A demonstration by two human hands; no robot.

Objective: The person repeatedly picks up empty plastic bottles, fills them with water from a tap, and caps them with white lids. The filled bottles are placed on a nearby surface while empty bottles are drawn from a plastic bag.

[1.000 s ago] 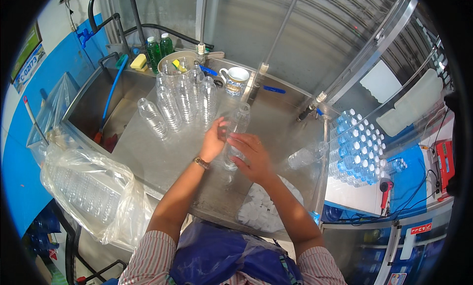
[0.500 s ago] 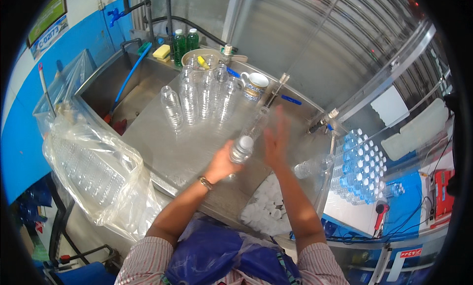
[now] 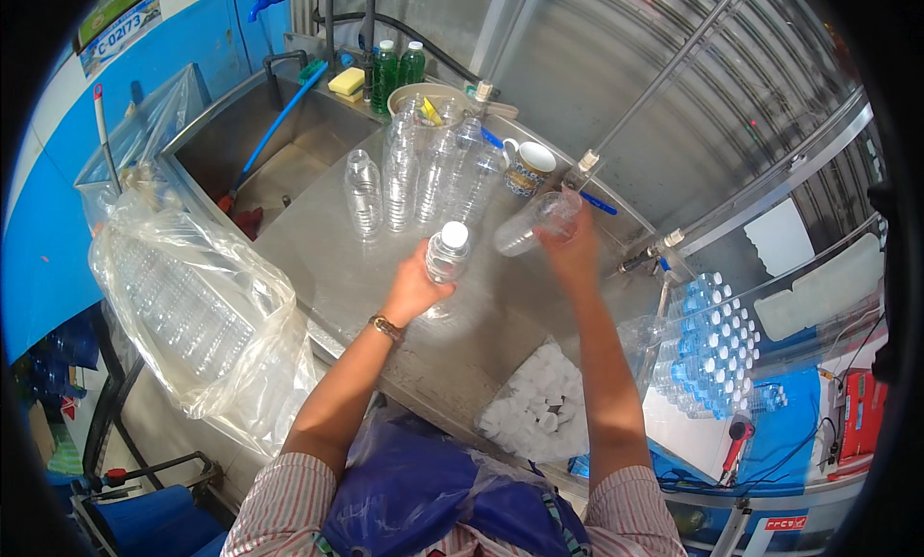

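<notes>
Since half a second ago, the right hand point(image 3: 572, 244) has swung away from the left hand point(image 3: 419, 287), rightward. Nearest, a heap of small white plastic caps point(image 3: 525, 417) lies at the near right of the grey stainless-steel counter point(image 3: 332, 292). Farther off, the left hand is wrapped around a clear plastic bottle with a white cap point(image 3: 446, 262), above the counter's middle. To its right and a little farther, the right hand grasps a tilted clear plastic bottle point(image 3: 523, 232), blurred. Beyond, left of both, a cluster of upright clear ribbed bottles point(image 3: 399, 183) stands left of a patterned white-rimmed mug point(image 3: 526, 179).
</notes>
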